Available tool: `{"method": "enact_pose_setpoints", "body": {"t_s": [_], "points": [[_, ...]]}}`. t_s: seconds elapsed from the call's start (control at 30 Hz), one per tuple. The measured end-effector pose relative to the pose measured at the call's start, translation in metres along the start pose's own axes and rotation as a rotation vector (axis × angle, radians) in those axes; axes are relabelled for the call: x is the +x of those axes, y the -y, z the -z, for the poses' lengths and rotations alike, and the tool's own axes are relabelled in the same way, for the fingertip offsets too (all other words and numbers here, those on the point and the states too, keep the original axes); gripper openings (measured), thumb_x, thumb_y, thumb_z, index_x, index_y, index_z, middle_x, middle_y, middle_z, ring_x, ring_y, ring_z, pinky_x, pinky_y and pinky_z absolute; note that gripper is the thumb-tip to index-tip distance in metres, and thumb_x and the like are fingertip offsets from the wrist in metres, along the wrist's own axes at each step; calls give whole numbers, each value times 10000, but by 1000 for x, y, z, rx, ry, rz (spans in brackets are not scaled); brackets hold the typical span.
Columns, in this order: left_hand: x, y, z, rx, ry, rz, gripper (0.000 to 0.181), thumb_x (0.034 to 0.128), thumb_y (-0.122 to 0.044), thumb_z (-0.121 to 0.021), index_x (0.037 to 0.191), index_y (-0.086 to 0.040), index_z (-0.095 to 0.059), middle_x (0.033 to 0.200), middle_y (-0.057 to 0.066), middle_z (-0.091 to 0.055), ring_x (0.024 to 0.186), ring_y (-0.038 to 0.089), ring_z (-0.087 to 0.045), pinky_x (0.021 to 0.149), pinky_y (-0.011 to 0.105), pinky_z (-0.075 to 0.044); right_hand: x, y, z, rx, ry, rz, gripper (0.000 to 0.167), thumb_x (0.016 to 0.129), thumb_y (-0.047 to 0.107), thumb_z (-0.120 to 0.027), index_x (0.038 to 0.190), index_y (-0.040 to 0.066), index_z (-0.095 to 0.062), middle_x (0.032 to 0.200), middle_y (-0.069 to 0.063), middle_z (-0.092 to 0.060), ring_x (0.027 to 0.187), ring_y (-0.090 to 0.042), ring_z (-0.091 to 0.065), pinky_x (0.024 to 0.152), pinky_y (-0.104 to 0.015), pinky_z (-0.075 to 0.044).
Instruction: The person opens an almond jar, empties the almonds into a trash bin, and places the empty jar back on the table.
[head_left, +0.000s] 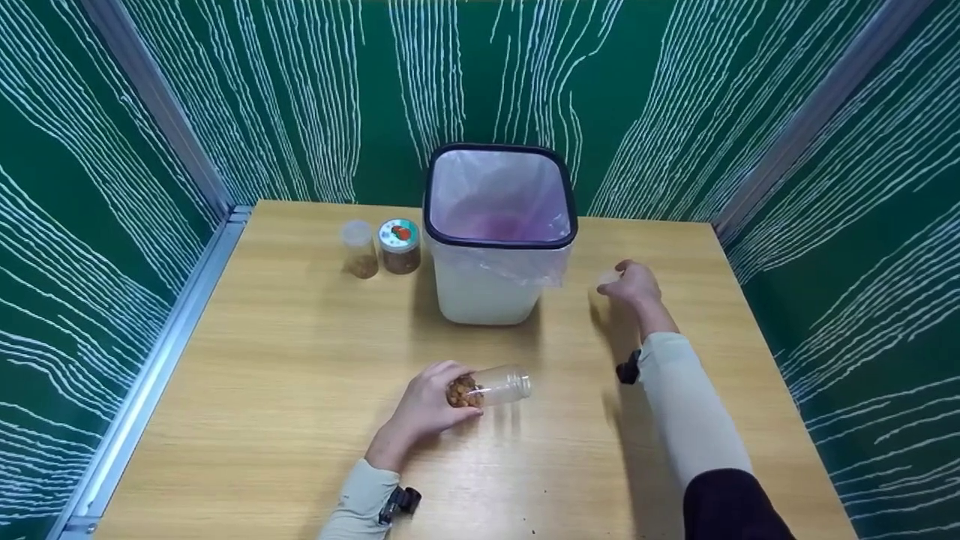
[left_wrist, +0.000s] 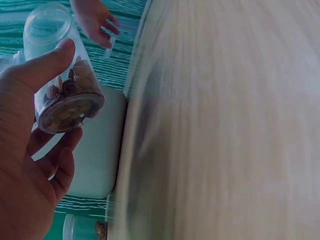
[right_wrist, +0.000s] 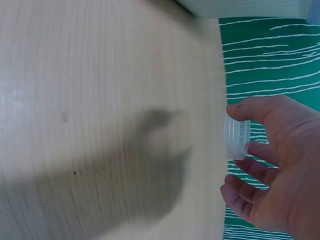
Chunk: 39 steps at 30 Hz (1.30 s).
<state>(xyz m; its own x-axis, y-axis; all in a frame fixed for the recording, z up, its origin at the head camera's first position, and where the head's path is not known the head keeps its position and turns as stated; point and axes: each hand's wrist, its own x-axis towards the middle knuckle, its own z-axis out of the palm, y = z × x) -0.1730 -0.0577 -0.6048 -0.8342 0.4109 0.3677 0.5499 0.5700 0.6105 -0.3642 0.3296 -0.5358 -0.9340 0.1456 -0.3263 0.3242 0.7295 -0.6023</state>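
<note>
Gripping the jar (head_left: 499, 386) near its base, the left hand (head_left: 431, 401) leaves the mouth clear; the right hand (head_left: 636, 285) pinches the lid (right_wrist: 236, 137) at right.

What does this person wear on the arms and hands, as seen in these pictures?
The left hand and right hand wear no gloves. The left sleeve and right sleeve are pale; black fabric covers the right arm higher up. A small black device sits near each cuff.
</note>
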Motion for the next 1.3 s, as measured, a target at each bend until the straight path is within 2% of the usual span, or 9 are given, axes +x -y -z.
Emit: {"method": "enact_pose_setpoints", "body": {"t_s": [0.13, 0.37, 0.57, 0.7, 0.97, 1.2, 1.3], "points": [[1, 1, 4, -1, -1, -2, 638, 666, -362, -889, 1201, -100, -662, 1122, -27, -637, 1024, 173, -582, 908, 349, -485, 6, 0, -3, 36, 24, -56, 686, 882, 251, -714, 1450, 53, -382, 1443, -215, -392, 1264, -371, -393, 1056, -568, -317], [-2, 5, 8, -8, -14, -9, 623, 680, -357, -885, 1203, -99, -665, 1099, -16, -645, 998, 155, -581, 857, 334, -500, 14, -1, -11, -30, 20, -42, 697, 877, 291, -704, 1443, 36, -388, 1449, -220, -389, 1286, -373, -378, 1069, -553, -303], [-4, 7, 7, -20, -17, 2, 635, 676, -363, -885, 1205, -95, -659, 1095, 5, -647, 993, 153, -580, 863, 338, -500, 15, -5, -14, 41, 96, -122, 725, 886, 279, -698, 1475, 61, -337, 1446, -209, -387, 1287, -367, -366, 1071, -579, -289], [-3, 6, 6, -17, -16, 1, 634, 682, -384, -876, 1207, -100, -660, 1100, -1, -645, 997, 151, -583, 874, 332, -497, 12, -10, -13, 117, 127, -166, 748, 885, 268, -701, 1494, 80, -309, 1491, -205, -332, 1315, -377, -325, 1074, -616, -249], [-3, 5, 6, 0, -15, 20, 641, 677, -396, -873, 1202, -98, -660, 1121, -31, -635, 1022, 153, -580, 909, 335, -482, 12, -10, -16, 143, 152, -154, 764, 876, 219, -715, 1494, 49, -300, 1515, -212, -294, 1323, -384, -307, 1084, -619, -222], [-3, 4, 2, 3, -19, 27, 632, 679, -392, -874, 1202, -110, -660, 1125, -31, -634, 1026, 160, -580, 906, 348, -485, 16, -14, -19, 54, 162, -131, 794, 845, 214, -729, 1478, 2, -299, 1480, -237, -334, 1281, -399, -350, 1073, -610, -259], [-2, 4, 2, -2, -25, 21, 629, 683, -391, -874, 1201, -105, -661, 1116, -26, -636, 1021, 157, -578, 894, 346, -487, 17, -16, -19, 65, 166, -138, 851, 815, 177, -748, 1494, 3, -266, 1491, -226, -327, 1292, -387, -347, 1079, -598, -259]]}}
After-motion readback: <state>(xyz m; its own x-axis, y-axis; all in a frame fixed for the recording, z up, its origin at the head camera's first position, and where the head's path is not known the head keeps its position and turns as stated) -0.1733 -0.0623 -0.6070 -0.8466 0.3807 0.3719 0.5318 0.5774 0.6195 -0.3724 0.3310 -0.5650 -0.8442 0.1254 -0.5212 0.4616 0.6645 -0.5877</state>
